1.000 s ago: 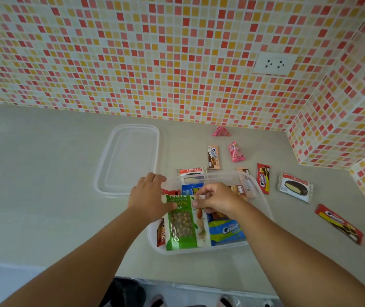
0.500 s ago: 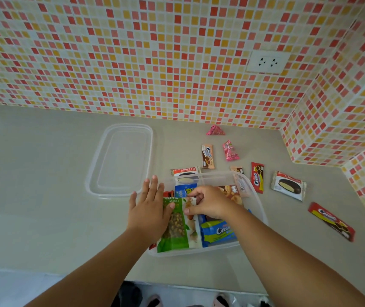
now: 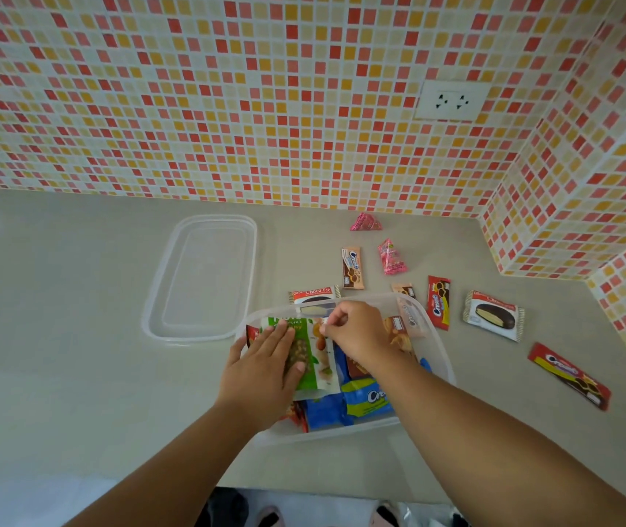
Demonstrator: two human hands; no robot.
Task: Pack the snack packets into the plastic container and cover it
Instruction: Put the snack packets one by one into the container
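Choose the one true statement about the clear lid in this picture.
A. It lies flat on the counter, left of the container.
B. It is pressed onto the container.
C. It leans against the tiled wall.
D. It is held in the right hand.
A: the lid lies flat on the counter, left of the open container, with neither hand touching it.

My left hand [image 3: 265, 365] lies flat on the green nut packet [image 3: 305, 359] inside the plastic container [image 3: 435, 336]. My right hand [image 3: 357, 332] pinches the packet's far edge. The lid [image 3: 205, 277] lies left of the container.
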